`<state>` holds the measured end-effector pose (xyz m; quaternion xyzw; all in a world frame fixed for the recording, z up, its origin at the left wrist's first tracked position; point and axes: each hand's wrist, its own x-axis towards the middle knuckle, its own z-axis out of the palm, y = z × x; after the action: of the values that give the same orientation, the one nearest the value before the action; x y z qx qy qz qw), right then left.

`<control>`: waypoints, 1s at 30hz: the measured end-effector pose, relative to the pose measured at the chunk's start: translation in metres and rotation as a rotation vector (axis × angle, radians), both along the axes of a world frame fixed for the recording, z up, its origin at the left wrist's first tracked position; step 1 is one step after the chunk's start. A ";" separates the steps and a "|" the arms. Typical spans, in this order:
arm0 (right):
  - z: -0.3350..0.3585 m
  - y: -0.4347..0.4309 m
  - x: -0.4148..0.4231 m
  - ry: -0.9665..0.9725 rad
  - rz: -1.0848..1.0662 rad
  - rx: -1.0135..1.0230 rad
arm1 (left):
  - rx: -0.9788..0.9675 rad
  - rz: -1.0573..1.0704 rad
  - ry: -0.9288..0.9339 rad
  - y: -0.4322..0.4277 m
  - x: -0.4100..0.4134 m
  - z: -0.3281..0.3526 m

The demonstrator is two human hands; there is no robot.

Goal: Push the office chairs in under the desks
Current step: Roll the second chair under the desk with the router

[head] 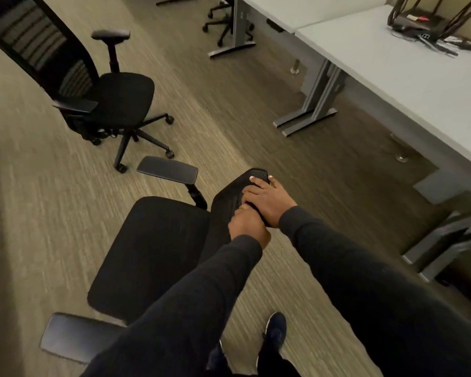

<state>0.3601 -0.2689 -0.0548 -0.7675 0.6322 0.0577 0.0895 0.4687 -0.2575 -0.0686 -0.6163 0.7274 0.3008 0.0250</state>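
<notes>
A black office chair (150, 254) stands right in front of me, its seat facing away from the desks and its armrests out to the left. Both hands hold the top edge of its mesh backrest (229, 202). My left hand (248, 227) grips the rim lower down, and my right hand (267, 200) is wrapped over it just above, touching the left. A second black office chair (120, 99) stands loose on the carpet at the upper left. The grey desks (392, 66) run along the right side.
A third chair (223, 20) sits tucked under the far desk at the top. Grey desk legs (310, 110) and floor posts stand along the desk line. A black router with antennas (419, 20) lies on the desk. My dark shoe (275, 330) is on the carpet.
</notes>
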 end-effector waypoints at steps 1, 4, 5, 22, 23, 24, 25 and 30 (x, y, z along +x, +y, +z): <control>0.000 0.001 -0.003 -0.006 -0.013 0.005 | -0.002 -0.016 0.002 0.000 -0.002 0.000; 0.001 0.007 -0.010 -0.013 -0.069 0.001 | 0.002 -0.061 0.004 0.000 -0.010 0.001; 0.001 0.009 -0.012 -0.016 -0.086 -0.001 | 0.003 -0.072 0.005 0.000 -0.012 0.002; 0.008 0.036 -0.043 0.113 -0.416 -0.040 | -0.065 -0.558 0.041 -0.026 -0.041 0.004; 0.009 0.035 -0.045 0.131 -0.434 -0.035 | -0.079 -0.596 0.039 -0.030 -0.044 0.003; 0.009 0.033 -0.048 0.145 -0.450 -0.030 | -0.093 -0.634 0.039 -0.035 -0.047 0.003; 0.009 0.031 -0.051 0.158 -0.463 -0.027 | -0.106 -0.673 0.040 -0.039 -0.050 0.003; 0.010 0.012 -0.077 0.245 -0.519 -0.028 | -0.115 -0.857 0.032 -0.078 -0.077 0.005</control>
<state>0.2831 -0.2565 -0.0447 -0.5684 0.8144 0.1162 0.0137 0.3918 -0.3356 -0.0635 -0.2544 0.9333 0.2320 0.1019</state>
